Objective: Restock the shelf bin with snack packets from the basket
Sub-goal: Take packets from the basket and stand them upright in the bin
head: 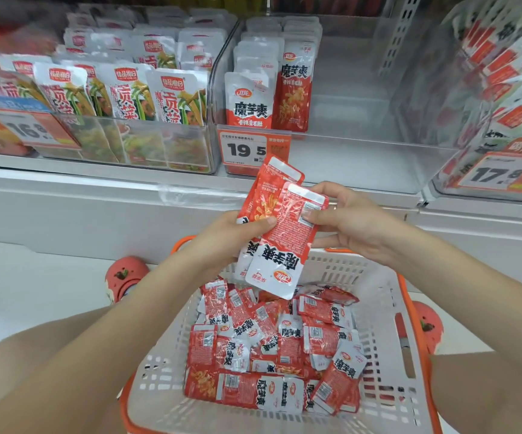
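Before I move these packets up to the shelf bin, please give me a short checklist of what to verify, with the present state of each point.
1. Grip: left hand and right hand both pinch the held packets: ok.
2. Orientation: the front packet's print is upside down, unlike the upright packets in the shelf bin: not ok.
3. Space: the bin's right part shows bare floor beside the stocked rows: ok.
4. Same product: printing matches the stocked rows: ok.
5. Count in hand: packets overlap: cannot tell.
6. Supply: many packets remain in the basket: ok.

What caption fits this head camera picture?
Both hands hold red snack packets above the basket, before the shelf bin.
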`<state>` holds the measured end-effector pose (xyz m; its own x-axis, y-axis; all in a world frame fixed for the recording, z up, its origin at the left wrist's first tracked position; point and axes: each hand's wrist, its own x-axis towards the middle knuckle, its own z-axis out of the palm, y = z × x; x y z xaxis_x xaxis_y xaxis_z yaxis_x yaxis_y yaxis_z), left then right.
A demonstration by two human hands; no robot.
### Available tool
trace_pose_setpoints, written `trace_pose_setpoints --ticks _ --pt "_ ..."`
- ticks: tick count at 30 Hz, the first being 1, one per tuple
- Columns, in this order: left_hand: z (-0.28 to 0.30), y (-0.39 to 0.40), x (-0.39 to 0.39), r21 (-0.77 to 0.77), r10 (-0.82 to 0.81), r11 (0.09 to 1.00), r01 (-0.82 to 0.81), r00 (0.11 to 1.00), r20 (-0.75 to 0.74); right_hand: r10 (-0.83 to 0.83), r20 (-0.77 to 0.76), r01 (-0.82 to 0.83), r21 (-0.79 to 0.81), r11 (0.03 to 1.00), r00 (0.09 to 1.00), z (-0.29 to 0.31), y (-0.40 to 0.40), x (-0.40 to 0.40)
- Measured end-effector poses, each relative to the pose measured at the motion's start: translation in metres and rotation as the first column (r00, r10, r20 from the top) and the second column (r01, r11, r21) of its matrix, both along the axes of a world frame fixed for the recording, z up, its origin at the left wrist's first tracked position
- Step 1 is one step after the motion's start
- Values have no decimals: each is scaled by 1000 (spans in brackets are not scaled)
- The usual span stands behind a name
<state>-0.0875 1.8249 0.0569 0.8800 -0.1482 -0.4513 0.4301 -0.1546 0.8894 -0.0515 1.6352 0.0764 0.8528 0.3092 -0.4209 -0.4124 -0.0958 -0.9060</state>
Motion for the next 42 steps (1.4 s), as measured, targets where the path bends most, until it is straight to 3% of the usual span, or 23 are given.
trace_pose_setpoints --ticks 8,11,13,16,19,22,25,28,31,38,42 --pt "4 -1 -1 -105 -14 994 7 997 -70 7 7 -7 -8 1000 1000 -5 5 0" --pt "7 1 2 -287 -18 957 -34 984 -177 -42 -19 43 17 999 999 -3 3 0" --pt "4 6 6 -327 -15 943 -54 979 -204 -77 -27 78 29 997 997 1 1 2" --pt "1 12 10 -274 -14 961 -32 986 -164 -75 -34 78 84 993 997 8 -8 7" --pt "2 10 10 -208 -28 978 4 994 -110 32 -38 -27 141 990 999 18 -18 11" --pt "-2 7 10 -230 74 970 -85 996 -57 94 -17 -90 171 981 995 26 -23 11" --pt "0 2 8 -293 79 954 -72 997 13 12 -21 -7 220 975 1000 27 -21 10" --pt "5 -5 4 -415 27 910 -21 1000 8 -123 -43 130 212 969 991 24 -20 10" --pt "6 -9 2 -502 -8 865 4 1000 -5 -151 -36 155 240 958 988 23 -20 8" --pt "3 -12 1 -541 -26 841 -16 997 -70 -182 63 170 163 972 981 22 -22 6" --pt "-1 -6 3 -388 -52 921 32 998 -41 -112 179 105 46 993 977 32 -34 12"
